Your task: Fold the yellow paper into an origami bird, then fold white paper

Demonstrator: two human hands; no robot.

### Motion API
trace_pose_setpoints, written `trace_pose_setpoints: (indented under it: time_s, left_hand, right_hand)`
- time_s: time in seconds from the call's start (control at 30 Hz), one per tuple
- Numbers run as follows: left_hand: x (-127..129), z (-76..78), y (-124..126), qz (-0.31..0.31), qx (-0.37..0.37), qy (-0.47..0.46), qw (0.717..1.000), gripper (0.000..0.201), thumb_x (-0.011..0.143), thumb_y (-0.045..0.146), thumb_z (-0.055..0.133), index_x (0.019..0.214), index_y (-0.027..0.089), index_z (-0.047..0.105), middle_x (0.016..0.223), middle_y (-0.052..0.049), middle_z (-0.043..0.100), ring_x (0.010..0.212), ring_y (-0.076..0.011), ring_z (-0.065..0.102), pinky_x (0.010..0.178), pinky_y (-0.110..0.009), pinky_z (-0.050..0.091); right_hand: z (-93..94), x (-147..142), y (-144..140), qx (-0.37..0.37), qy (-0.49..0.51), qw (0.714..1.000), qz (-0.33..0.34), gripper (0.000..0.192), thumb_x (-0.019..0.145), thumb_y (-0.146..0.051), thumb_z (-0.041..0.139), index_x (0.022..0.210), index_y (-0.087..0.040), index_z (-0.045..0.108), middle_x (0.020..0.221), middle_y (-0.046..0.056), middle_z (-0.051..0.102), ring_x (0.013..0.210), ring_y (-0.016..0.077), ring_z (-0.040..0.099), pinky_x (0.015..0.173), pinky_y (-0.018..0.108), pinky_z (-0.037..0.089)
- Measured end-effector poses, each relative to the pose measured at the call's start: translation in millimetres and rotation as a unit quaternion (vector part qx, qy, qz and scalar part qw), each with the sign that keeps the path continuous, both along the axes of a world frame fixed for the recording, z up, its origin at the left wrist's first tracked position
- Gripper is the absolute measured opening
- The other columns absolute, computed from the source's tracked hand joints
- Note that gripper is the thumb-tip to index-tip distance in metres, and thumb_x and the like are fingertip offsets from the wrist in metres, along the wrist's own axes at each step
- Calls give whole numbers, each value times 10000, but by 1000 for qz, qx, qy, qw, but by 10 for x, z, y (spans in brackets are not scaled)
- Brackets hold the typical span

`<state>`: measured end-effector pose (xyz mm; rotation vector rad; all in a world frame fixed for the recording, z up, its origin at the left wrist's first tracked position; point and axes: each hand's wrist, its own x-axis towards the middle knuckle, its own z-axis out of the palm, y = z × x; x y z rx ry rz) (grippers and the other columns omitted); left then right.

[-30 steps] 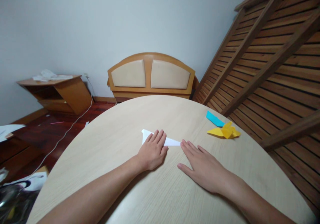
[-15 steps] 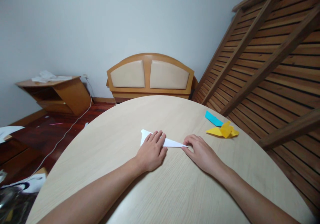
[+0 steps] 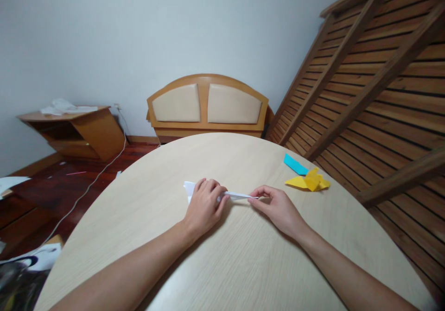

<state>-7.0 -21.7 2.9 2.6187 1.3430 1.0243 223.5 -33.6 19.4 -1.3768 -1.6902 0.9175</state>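
Head cam view: both hands are on a folded white paper [image 3: 236,194], a long narrow pointy shape that could be a paper plane mid-fold, near the middle of the round light-wood table [image 3: 243,264]. The left hand [image 3: 204,205] is curled over the wide end, fingers pinching that part and hiding most of it. The right hand [image 3: 278,208] has thumb and fingertips closed on the thin pointed tip, which looks raised just off the tabletop, though it's hard to be sure from this angle.

My take on doing this bit well: grip lightly at both ends so the long crease stays straight, and don't pull the two ends apart hard or the tip will buckle. Line the edges up first, then press down from the wide end toward the point.

Off to the right of the white paper, well apart from it, sit a folded yellow paper figure [image 3: 308,181] and a blue paper strip [image 3: 295,164] just behind it. Neither hand is near them.
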Motion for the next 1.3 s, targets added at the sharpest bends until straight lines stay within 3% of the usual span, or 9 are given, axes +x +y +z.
trace_pose_setpoints:
  time_s: [0.33, 0.53, 0.67, 0.97, 1.2, 1.3]
  left_hand:
    - [-33, 6, 18, -7, 50, -4, 999, 169, 948, 121, 535, 978, 218, 670, 913, -27, 638, 855, -190, 591, 1005, -492, 406]
    - [13, 44, -40, -38, 77, 38, 996, 172, 962, 136, 527, 964, 222, 676, 898, -22, 665, 850, -185, 621, 1038, -471, 383]
    - [36, 63, -74, -54, 87, 66, 993, 150, 952, 146, 547, 999, 219, 669, 907, -22, 694, 863, -201, 620, 1019, -453, 377]
    - [-37, 99, -9, -22, 87, 78, 993, 159, 988, 189, 531, 947, 222, 682, 877, -14, 714, 842, -195, 620, 1002, -434, 371]
    - [-29, 87, -50, -45, 111, 79, 990, 185, 1013, 192, 512, 986, 233, 691, 886, -2, 721, 847, -186, 618, 973, -416, 376]
    - [-42, 97, -43, -42, 117, 82, 989, 186, 1017, 202, 513, 1045, 234, 695, 914, -9, 731, 862, -188, 622, 951, -402, 395]
  right_hand:
    - [-2, 2, 49, -21, 40, 999, 18, 294, 825, -465, 681, 836, -171, 690, 783, 51, 721, 709, 193, 641, 630, 305, 483]
    - [64, -42, -65, 141, -121, 981, 51, 143, 911, -343, 645, 940, -228, 726, 968, 52, 754, 939, 232, 678, 892, 381, 493]
    - [78, -48, -92, 180, -166, 964, 99, 177, 970, -308, 576, 945, -239, 737, 931, 39, 764, 906, 222, 684, 864, 373, 495]
    - [52, 24, -15, 101, -136, 983, 76, 198, 950, -319, 570, 928, -215, 738, 928, 53, 767, 860, 218, 696, 786, 333, 519]
    - [84, -2, -40, 196, -190, 957, 102, 171, 947, -305, 608, 891, -234, 753, 854, 39, 746, 845, 220, 661, 796, 362, 475]
    - [71, 3, -28, 153, -147, 972, 102, 178, 941, -308, 619, 892, -230, 771, 854, 36, 753, 823, 211, 666, 766, 341, 476]
